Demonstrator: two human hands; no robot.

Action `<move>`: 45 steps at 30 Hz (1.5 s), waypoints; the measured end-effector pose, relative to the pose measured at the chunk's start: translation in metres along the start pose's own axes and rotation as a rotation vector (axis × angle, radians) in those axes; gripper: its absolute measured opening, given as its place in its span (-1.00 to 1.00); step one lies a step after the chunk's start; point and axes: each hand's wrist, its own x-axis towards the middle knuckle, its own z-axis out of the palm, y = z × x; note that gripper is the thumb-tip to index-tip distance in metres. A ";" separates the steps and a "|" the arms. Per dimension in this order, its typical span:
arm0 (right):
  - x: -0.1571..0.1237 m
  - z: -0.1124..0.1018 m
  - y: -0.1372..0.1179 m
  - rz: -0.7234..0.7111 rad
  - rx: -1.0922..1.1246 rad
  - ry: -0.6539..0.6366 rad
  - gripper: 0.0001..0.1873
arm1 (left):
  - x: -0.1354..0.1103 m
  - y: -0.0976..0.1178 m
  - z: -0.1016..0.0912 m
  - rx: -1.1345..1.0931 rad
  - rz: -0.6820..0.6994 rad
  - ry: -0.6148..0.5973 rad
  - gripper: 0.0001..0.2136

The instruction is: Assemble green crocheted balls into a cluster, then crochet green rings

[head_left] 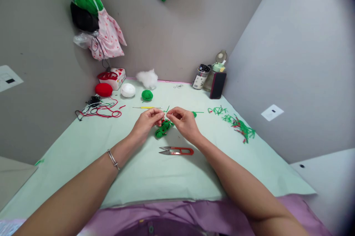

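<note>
1. The green yarn piece (164,128), with small red parts, is at the middle of the table (138,180), beneath and between the two hands.
2. The left hand (148,120) has its thumb and fingers pinched closed at the piece's far end; what lies between them is too small to tell.
3. The right hand (183,122) is pinched likewise, its fingertips just beside the left hand's; I cannot tell exactly what it grips.
4. Nearer lie red-handled snips (180,151), blades pointing left.
5. Just beyond the left hand lies a yellow crochet hook (146,107).
6. Farther left sit a green yarn ball (147,95), a white ball (128,90) and a red ball (103,89), with white stuffing (149,79) behind.
7. Loose yarn (101,110) tangles at far left; green and red scraps (241,127) lie right.
8. At far right, a phone (218,85) leans upright near a pen cup (200,80).
</note>
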 end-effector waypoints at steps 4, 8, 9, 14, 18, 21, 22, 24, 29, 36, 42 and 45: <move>0.006 -0.010 0.002 0.019 0.043 0.140 -0.83 | 0.000 0.003 0.001 -0.001 0.005 0.019 -0.73; 0.010 -0.016 0.002 0.018 0.115 0.159 -0.80 | 0.000 0.004 0.001 0.031 0.008 0.037 -0.75; 0.010 -0.017 0.001 0.016 0.121 0.149 -0.79 | 0.000 0.004 0.000 0.049 0.013 0.041 -0.76; 0.007 -0.014 -0.004 -0.012 0.132 0.091 -0.79 | 0.002 0.001 -0.001 0.152 0.080 0.041 -0.80; 0.005 -0.009 -0.005 -0.004 0.215 0.043 -0.81 | 0.002 0.001 -0.002 0.224 0.112 0.023 -0.78; 0.003 -0.005 -0.006 0.017 0.280 -0.007 -0.78 | 0.001 0.002 0.000 0.297 0.115 0.008 -0.74; 0.002 -0.004 -0.006 0.021 0.281 -0.022 -0.78 | 0.000 0.002 0.001 0.322 0.117 -0.002 -0.74; 0.002 -0.004 -0.006 0.026 0.269 -0.029 -0.81 | -0.002 0.002 0.002 0.367 0.117 -0.031 -0.73; 0.006 -0.007 -0.004 0.100 0.331 0.060 -0.79 | -0.005 0.000 0.004 0.389 0.097 -0.067 -0.75; 0.010 -0.012 -0.004 0.148 0.400 0.138 -0.77 | -0.009 0.007 0.006 0.292 0.196 -0.083 -0.75; -0.002 -0.005 -0.010 -0.078 0.127 0.152 -0.85 | -0.009 0.002 0.009 0.370 0.128 -0.061 -0.54; -0.009 0.001 -0.011 -0.300 -0.168 0.080 -0.82 | -0.007 -0.004 0.010 0.176 0.054 -0.031 -0.54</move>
